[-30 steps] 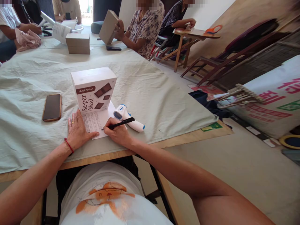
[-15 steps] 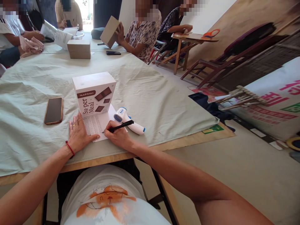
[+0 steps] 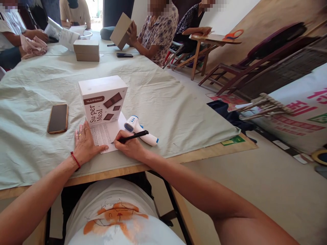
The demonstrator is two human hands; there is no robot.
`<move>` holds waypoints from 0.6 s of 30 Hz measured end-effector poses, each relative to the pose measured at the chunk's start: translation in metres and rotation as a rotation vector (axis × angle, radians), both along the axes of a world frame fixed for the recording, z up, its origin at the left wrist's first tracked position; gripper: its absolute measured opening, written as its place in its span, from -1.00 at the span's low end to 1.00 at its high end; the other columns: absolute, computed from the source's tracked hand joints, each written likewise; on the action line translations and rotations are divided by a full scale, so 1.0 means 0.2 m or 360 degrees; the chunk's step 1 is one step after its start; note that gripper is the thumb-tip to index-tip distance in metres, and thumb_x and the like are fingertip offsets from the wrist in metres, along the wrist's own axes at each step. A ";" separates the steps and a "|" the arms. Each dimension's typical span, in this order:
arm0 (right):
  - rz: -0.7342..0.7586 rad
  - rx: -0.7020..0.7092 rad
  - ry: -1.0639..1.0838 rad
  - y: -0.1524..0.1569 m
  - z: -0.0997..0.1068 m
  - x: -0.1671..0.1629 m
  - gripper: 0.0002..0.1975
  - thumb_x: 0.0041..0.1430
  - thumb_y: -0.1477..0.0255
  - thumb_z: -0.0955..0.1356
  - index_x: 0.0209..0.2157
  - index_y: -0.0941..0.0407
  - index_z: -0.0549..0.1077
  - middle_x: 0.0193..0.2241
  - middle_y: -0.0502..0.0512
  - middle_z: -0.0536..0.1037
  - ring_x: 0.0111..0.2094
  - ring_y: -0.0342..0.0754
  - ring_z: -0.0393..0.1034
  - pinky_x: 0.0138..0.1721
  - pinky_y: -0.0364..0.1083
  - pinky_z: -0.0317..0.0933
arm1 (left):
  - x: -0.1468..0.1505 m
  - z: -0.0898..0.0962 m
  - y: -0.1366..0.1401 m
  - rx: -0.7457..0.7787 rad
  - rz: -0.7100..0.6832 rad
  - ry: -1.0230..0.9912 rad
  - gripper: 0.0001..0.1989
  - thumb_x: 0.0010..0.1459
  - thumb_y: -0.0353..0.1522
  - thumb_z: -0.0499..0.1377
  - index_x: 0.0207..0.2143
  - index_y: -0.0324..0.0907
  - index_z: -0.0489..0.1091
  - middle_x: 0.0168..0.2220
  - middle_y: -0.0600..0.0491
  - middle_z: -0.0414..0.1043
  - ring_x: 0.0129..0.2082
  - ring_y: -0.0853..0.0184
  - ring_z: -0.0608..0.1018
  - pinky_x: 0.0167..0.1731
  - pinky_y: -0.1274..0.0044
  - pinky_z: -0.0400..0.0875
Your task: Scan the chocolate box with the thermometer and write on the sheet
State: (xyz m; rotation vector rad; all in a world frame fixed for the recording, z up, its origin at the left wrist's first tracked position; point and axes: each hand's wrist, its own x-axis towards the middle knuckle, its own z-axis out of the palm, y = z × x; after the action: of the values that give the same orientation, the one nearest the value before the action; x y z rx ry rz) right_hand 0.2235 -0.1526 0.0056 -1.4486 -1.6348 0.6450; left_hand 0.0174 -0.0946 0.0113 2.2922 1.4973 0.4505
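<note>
Left hand [image 3: 85,144] lay flat and spread, grasping nothing, its thumb across the paper [image 3: 102,134], while the right hand [image 3: 127,145] gripped a black pen [image 3: 138,134], tip at the paper. Wrinkled pale cloth [image 3: 163,98] covered the tabletop [image 3: 199,156], leaving a wooden strip along the near side. Just beyond and between them stood a white box [image 3: 104,103]; farther off sat several people [image 3: 158,37], with a dark chair [image 3: 276,42] to the right.

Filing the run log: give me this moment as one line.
left hand: spread at edge of paper | right hand: holds pen, tip at paper | near: upright box, thermometer, phone
</note>
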 end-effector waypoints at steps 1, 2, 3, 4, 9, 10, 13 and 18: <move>-0.0014 -0.0009 -0.0001 0.00 0.00 0.00 -0.88 0.06 0.37 0.32 -0.50 -0.01 0.27 -0.54 -0.06 0.44 -0.45 -0.05 0.32 -0.33 -0.03 0.27 | 0.00 0.00 0.00 0.0007 0.0002 0.0000 0.38 -0.09 -0.03 0.44 0.52 -0.32 -0.33 0.52 -0.45 -0.14 0.53 -0.27 -0.07 0.45 -0.10 -0.25; -0.0022 -0.0019 0.0000 0.00 0.00 -0.01 -0.89 0.05 0.37 0.31 -0.50 -0.01 0.28 -0.54 -0.06 0.44 -0.45 -0.05 0.31 -0.33 -0.03 0.26 | 0.00 0.00 0.00 0.0014 0.0006 0.0006 0.38 -0.08 -0.03 0.44 0.52 -0.31 -0.33 0.52 -0.44 -0.14 0.53 -0.27 -0.07 0.44 -0.10 -0.25; -0.0028 -0.0028 0.0005 0.00 0.00 -0.01 -0.89 0.05 0.37 0.31 -0.50 -0.01 0.28 -0.54 -0.06 0.45 -0.45 -0.05 0.31 -0.33 -0.03 0.26 | 0.00 0.00 0.00 0.0019 0.0012 0.0013 0.37 -0.08 -0.03 0.44 0.52 -0.31 -0.32 0.52 -0.45 -0.13 0.53 -0.27 -0.06 0.44 -0.11 -0.24; -0.0029 -0.0036 0.0011 0.00 0.01 -0.01 -0.89 0.05 0.37 0.31 -0.50 -0.01 0.28 -0.54 -0.05 0.45 -0.44 -0.05 0.31 -0.33 -0.03 0.25 | 0.00 0.00 0.00 0.0022 0.0016 0.0022 0.37 -0.08 -0.03 0.44 0.52 -0.31 -0.32 0.52 -0.45 -0.13 0.53 -0.28 -0.05 0.44 -0.12 -0.24; -0.0014 -0.0019 0.0061 0.00 0.01 -0.01 -0.90 0.03 0.36 0.32 -0.51 -0.01 0.28 -0.53 -0.03 0.46 -0.43 -0.04 0.30 -0.32 -0.01 0.26 | 0.01 0.03 0.00 -0.0028 0.0031 0.0071 0.39 -0.09 -0.04 0.45 0.51 -0.39 -0.33 0.52 -0.49 -0.17 0.53 -0.29 -0.07 0.45 -0.10 -0.25; -0.0014 -0.0025 0.0075 0.00 0.01 -0.01 -0.90 0.03 0.36 0.32 -0.51 -0.01 0.29 -0.53 -0.03 0.46 -0.43 -0.03 0.31 -0.31 -0.01 0.26 | 0.01 0.03 -0.01 -0.0047 0.0035 0.0079 0.40 -0.10 -0.05 0.45 0.51 -0.41 -0.33 0.52 -0.50 -0.19 0.53 -0.28 -0.09 0.45 -0.09 -0.27; -0.0029 -0.0058 0.0141 0.00 0.01 0.00 -0.89 0.02 0.35 0.34 -0.52 -0.02 0.30 -0.53 -0.03 0.44 -0.42 -0.03 0.30 -0.31 -0.01 0.29 | 0.01 0.04 0.00 -0.0083 0.0035 0.0059 0.41 -0.10 -0.04 0.46 0.51 -0.40 -0.35 0.52 -0.49 -0.22 0.54 -0.26 -0.14 0.46 -0.06 -0.32; -0.0121 -0.0021 0.0208 0.01 0.00 0.02 -0.84 0.02 0.29 0.34 -0.54 -0.01 0.27 -0.56 -0.05 0.36 -0.43 -0.04 0.28 -0.33 -0.02 0.29 | 0.01 0.05 0.00 -0.0113 0.0024 0.0047 0.43 -0.09 -0.02 0.45 0.51 -0.43 -0.37 0.53 -0.49 -0.25 0.54 -0.25 -0.16 0.46 -0.05 -0.35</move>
State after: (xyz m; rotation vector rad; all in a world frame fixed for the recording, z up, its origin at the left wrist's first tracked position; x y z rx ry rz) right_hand 0.2271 -0.1508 0.0053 -1.4403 -1.4706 0.6933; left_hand 0.0204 -0.0941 0.0206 2.2434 1.5211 0.3631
